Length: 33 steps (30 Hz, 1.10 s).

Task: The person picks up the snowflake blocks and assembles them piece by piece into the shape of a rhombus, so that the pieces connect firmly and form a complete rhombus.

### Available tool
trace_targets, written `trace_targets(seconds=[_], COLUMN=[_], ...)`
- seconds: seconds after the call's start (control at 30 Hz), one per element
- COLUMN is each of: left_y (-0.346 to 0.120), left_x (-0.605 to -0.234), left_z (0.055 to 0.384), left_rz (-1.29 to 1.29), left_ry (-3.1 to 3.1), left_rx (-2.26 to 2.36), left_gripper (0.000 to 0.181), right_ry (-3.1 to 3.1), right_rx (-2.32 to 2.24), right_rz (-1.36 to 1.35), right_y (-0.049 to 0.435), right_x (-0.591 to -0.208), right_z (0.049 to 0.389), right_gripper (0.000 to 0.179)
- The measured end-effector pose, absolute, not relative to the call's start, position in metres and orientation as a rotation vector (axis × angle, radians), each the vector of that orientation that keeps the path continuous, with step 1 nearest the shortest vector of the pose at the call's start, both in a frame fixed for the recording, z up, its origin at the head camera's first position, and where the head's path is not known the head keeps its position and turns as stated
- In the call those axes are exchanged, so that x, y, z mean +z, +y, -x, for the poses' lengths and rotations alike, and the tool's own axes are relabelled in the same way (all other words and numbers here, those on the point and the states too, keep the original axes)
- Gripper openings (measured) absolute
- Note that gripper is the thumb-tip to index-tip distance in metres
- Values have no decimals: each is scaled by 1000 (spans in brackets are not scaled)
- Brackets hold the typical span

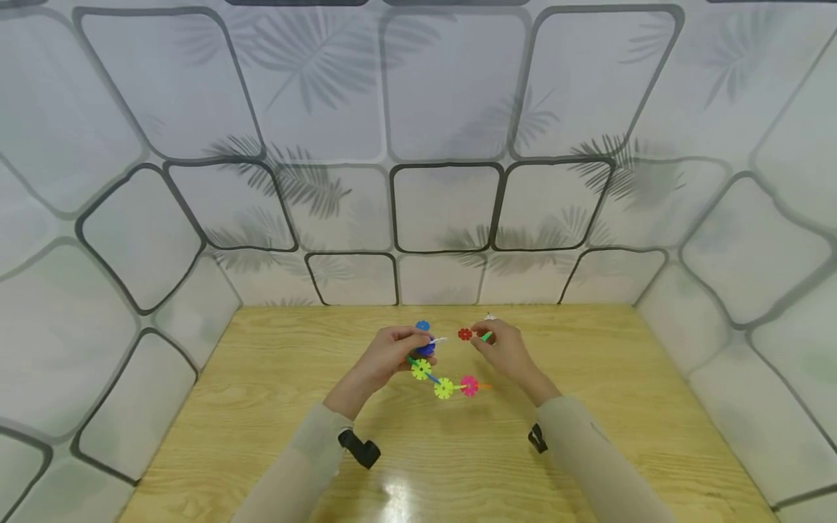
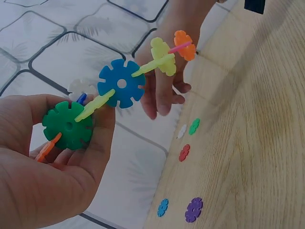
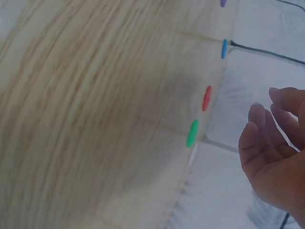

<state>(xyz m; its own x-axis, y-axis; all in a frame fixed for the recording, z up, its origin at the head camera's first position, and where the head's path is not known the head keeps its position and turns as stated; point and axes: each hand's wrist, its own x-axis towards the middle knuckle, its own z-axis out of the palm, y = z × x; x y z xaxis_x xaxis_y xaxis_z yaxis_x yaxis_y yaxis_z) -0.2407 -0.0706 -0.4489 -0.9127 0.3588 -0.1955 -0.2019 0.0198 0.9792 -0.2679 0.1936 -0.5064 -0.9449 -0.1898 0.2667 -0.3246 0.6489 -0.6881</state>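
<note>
My left hand (image 1: pixel 386 356) grips a chain of slotted plastic flower discs in mixed colours. A green disc (image 2: pixel 68 125) of the chain lies against its curled fingers. A blue disc (image 2: pixel 121 83) is further along, joined by yellow pieces. Toward the free end come a pink disc (image 1: pixel 468 385) and an orange disc (image 2: pixel 185 45). A white disc (image 1: pixel 439 340) sticks out by the left fingertips. My right hand (image 1: pixel 506 352) hovers with loosely bent fingers, nothing between them, near a loose red disc (image 1: pixel 465 334) and a green disc (image 3: pixel 192 133).
More loose discs lie along the far side of the wooden table (image 1: pixel 261 407): a white disc (image 2: pixel 181 131), a blue disc (image 2: pixel 163 207) and a purple disc (image 2: pixel 194 210). Patterned pale cloth (image 1: pixel 445 211) rises behind the table and at both sides.
</note>
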Motion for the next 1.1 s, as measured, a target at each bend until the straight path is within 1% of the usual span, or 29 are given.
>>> trace_targets(seconds=[0.3, 0.47, 0.87, 1.1], left_y=[-72, -73, -74, -73], left_x=[-447, -446, -443, -442], left_z=[241, 241, 239, 238], left_rz=[-182, -187, -186, -203], left_ry=[1895, 1910, 1919, 1919], left_rx=[1944, 1931, 1923, 1914], left_gripper=[34, 33, 29, 31], right_ry=[-2806, -2832, -2901, -2914], right_rx=[1202, 1220, 1191, 1075], right_rz=[-374, -373, -333, -309], right_y=[196, 196, 194, 190], right_x=[-530, -541, -553, -559], right_z=[292, 303, 309, 314], right_gripper=[29, 31, 45, 44])
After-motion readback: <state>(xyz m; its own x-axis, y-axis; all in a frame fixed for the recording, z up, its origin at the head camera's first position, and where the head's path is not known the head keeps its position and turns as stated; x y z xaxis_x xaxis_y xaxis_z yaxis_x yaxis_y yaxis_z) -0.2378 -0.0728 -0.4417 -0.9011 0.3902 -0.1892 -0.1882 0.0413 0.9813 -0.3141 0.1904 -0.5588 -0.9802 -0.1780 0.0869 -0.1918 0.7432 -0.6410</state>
